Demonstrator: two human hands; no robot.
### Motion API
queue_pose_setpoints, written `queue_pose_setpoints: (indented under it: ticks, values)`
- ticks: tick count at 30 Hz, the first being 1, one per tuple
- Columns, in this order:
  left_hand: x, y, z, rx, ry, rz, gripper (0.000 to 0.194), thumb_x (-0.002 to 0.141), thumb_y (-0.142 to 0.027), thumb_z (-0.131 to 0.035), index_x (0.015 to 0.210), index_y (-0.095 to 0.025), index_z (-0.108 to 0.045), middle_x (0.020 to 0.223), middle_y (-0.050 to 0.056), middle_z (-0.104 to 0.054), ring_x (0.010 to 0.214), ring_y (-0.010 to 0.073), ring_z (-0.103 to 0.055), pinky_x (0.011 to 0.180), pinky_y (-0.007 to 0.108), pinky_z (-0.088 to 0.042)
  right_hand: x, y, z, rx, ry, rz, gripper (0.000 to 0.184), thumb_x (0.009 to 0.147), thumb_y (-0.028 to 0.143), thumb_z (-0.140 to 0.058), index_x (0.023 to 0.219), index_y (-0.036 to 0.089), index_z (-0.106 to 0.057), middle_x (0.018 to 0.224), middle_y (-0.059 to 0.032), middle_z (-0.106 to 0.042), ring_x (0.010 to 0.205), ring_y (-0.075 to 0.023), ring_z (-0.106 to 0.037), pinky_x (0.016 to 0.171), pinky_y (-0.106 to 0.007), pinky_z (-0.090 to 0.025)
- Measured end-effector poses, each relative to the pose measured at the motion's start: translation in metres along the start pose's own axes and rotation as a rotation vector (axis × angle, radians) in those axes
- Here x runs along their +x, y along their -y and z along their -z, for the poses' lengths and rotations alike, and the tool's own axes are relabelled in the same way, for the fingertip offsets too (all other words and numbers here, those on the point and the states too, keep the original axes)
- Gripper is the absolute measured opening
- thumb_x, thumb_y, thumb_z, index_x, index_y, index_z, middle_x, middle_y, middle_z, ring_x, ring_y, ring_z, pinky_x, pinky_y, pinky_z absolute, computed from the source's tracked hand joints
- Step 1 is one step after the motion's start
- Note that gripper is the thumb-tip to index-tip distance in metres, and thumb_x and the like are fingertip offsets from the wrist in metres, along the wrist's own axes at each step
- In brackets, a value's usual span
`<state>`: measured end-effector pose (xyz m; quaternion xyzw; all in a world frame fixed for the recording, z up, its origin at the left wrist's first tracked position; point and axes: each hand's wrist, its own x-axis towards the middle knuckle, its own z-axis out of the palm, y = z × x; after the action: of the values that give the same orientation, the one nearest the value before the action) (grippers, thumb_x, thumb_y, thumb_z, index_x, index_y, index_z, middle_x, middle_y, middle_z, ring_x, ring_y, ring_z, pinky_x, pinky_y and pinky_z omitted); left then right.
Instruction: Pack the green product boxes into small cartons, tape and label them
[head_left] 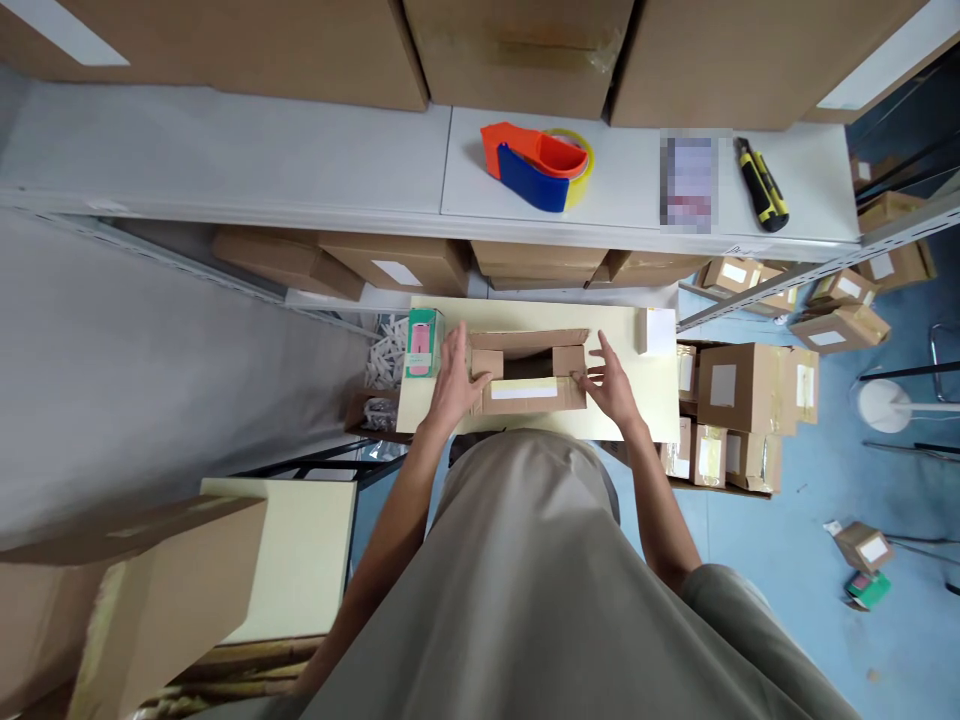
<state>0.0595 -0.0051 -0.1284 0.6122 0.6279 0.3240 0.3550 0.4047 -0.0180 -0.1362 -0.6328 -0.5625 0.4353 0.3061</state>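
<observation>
A small brown cardboard box point(529, 402) sits on the cream tabletop with its top flaps up and its dark inside showing. A white label strip runs along its near flap. At its left end is my left hand point(451, 388), thumb over the edge by the side flap and fingers stretched along the outside. My right hand point(613, 388) has its thumb on the right end, the other fingers spread outside the box. Further left on the table stands a green box with a pink picture point(424, 343). Toward the right back corner is a white box point(658, 331).
The shelf point(337, 150) above the table carries an orange and blue tape dispenser point(536, 165), a blurred card point(690, 183) and a yellow-black utility knife point(762, 185). Labelled cartons point(739, 385) are stacked right of the table point(637, 400). A large carton point(172, 580) stands at lower left.
</observation>
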Motion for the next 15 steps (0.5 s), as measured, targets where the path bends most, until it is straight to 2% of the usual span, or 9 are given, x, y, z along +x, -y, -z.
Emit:
queue_pose_setpoints:
  ticks: [2, 3, 6, 9, 10, 12, 15]
  values:
    - [0.0, -0.01, 0.001, 0.014, 0.039, -0.096, 0.093, 0.091, -0.025, -0.086, 0.174, -0.027, -0.044, 0.18, 0.017, -0.04, 0.17, 0.0383, -0.038, 0.14, 0.054, -0.036, 0.0, 0.004, 0.003, -0.034, 0.015, 0.056, 0.101, 0.095, 0.068, -0.079, 0.182, 0.043, -0.034, 0.165, -0.0131, -0.056, 0.104, -0.0293, -0.079, 0.101, -0.057, -0.07]
    - [-0.002, -0.013, 0.003, 0.018, 0.052, -0.114, 0.088, 0.093, -0.025, -0.085, 0.173, -0.027, -0.047, 0.177, 0.016, -0.044, 0.17, 0.0371, -0.037, 0.141, 0.054, -0.035, -0.001, 0.006, 0.005, -0.045, 0.024, 0.08, 0.098, 0.097, 0.067, -0.078, 0.181, 0.045, -0.034, 0.168, -0.0121, -0.053, 0.106, -0.0292, -0.079, 0.102, -0.058, -0.07]
    - [-0.015, -0.015, 0.008, 0.023, 0.047, -0.109, 0.068, 0.096, -0.031, -0.083, 0.16, -0.027, -0.06, 0.168, 0.015, -0.055, 0.163, 0.0352, -0.048, 0.138, 0.054, -0.039, -0.007, 0.009, 0.01, -0.058, 0.02, 0.119, 0.081, 0.099, 0.068, -0.076, 0.172, 0.044, -0.051, 0.166, -0.0101, -0.053, 0.108, -0.03, -0.079, 0.105, -0.059, -0.07]
    - [-0.032, -0.006, 0.007, 0.02, 0.033, -0.09, 0.031, 0.103, -0.043, -0.075, 0.129, -0.026, -0.077, 0.164, 0.015, -0.058, 0.159, 0.0349, -0.053, 0.136, 0.053, -0.042, -0.015, 0.009, 0.009, -0.073, -0.011, 0.129, 0.061, 0.094, 0.074, -0.081, 0.142, 0.037, -0.075, 0.163, -0.0102, -0.057, 0.111, -0.0321, -0.078, 0.104, -0.06, -0.07]
    - [-0.037, -0.001, 0.005, 0.01, 0.026, -0.067, 0.026, 0.106, -0.046, -0.07, 0.119, -0.025, -0.079, 0.162, 0.015, -0.059, 0.157, 0.0347, -0.054, 0.134, 0.053, -0.043, -0.018, 0.009, 0.007, -0.074, -0.012, 0.126, 0.055, 0.094, 0.076, -0.08, 0.131, 0.034, -0.079, 0.16, -0.0102, -0.059, 0.113, -0.0327, -0.078, 0.104, -0.06, -0.07]
    - [-0.045, 0.008, 0.0, -0.033, -0.001, 0.0, 0.03, 0.108, -0.052, -0.065, 0.108, -0.025, -0.079, 0.151, 0.016, -0.065, 0.152, 0.0343, -0.059, 0.128, 0.052, -0.05, -0.022, 0.007, 0.002, -0.046, -0.014, 0.11, 0.05, 0.098, 0.078, -0.075, 0.117, 0.032, -0.08, 0.15, -0.0102, -0.066, 0.117, -0.0327, -0.076, 0.103, -0.059, -0.07]
    - [-0.05, 0.016, -0.011, -0.113, -0.067, 0.097, 0.038, 0.105, -0.062, -0.066, 0.109, -0.025, -0.076, 0.142, 0.015, -0.07, 0.146, 0.0337, -0.062, 0.114, 0.048, -0.059, -0.02, 0.003, -0.005, 0.052, -0.033, 0.073, 0.049, 0.101, 0.078, -0.07, 0.109, 0.03, -0.077, 0.131, -0.0093, -0.071, 0.115, -0.03, -0.075, 0.099, -0.053, -0.071]
